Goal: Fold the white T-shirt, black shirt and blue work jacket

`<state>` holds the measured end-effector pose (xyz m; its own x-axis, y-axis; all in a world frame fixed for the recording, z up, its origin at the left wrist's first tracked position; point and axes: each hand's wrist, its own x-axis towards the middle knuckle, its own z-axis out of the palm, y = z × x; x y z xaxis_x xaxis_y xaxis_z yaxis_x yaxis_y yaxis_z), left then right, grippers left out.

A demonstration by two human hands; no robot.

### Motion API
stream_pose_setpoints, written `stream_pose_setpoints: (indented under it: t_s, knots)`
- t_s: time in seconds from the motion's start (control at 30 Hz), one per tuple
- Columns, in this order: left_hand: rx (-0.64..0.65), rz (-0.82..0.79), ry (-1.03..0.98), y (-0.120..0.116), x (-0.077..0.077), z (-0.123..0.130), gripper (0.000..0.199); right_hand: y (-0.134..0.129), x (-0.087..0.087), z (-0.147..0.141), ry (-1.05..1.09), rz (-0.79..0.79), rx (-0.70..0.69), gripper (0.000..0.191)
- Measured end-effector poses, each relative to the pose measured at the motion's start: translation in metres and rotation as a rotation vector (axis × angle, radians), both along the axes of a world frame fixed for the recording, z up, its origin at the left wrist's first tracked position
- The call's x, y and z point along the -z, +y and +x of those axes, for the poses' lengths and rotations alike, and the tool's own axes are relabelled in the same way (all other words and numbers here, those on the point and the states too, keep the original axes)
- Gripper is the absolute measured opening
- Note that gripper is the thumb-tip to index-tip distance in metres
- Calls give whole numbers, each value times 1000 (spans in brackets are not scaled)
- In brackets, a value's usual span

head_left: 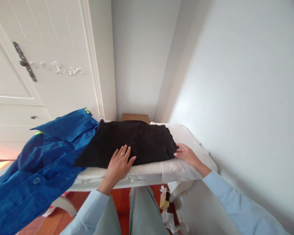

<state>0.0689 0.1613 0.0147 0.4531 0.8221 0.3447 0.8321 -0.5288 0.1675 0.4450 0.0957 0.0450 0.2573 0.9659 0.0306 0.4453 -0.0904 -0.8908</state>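
A plain black cloth (134, 140) is lying at the frame's centre over a white garment (186, 163). At lower left a bright blue jacket (39, 163) is showing neon yellow-green trim. Pale blue sleeves (235, 202) are entering from below; reddish-brown floor (122, 202) is showing beneath.

brightness: bright, even daylight, soft
source: not in view; warm overexposed patch at left edge, mid-height
walls: pale wall (247, 98) has a bluish cast, darker toward top right corner
shadows: soft, faint under the left hand (119, 164) on the black cloth (134, 140); black cloth shows little fold detail
distortion: wide-angle bend, cupboard door (39, 49) lines curve, sleeves stretched at bottom edge
sharpness: centre fairly sharp, blue jacket (39, 163) smeared at lower left
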Motion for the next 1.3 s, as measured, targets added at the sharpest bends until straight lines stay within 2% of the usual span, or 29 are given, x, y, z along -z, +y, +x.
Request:
stream_pose_setpoints:
  t_s: [0.1, 0.2, 0.37, 0.47, 0.6, 0.7, 0.9, 1.07, 1.2, 1.3]
  knots:
    - [-8, 53, 18, -1, 2, 1, 64, 0, -18, 3, 58, -13, 4, 62]
    - [-14, 91, 32, -2, 3, 2, 63, -5, -26, 9, 71, -35, 17, 57]
    - [-15, 105, 12, 0, 5, 2, 62, -13, -20, 11, 48, -5, -8, 50]
    - [-13, 108, 12, 1, 6, 1, 62, -14, -15, 11, 32, -48, 3, 51]
    - [-5, 117, 32, 1, 6, 0, 63, -13, -7, 15, 34, -73, -3, 75]
    - [-4, 116, 48, 1, 5, 0, 64, -11, -2, 17, -123, -39, -88, 89]
    - [-8, 100, 44, 1, 5, 0, 64, -11, -17, 25, -627, 77, -277, 62]
    - [-5, 119, 30, 1, 8, 0, 63, -10, -26, 34, -976, 175, -363, 57]
    - [-8, 120, 31, 2, 9, 0, 63, -9, -27, 31, -1105, 144, -399, 61]
    - [-8, 119, 24, 1, 9, 0, 61, -6, -28, 30, -1197, 85, -330, 66]
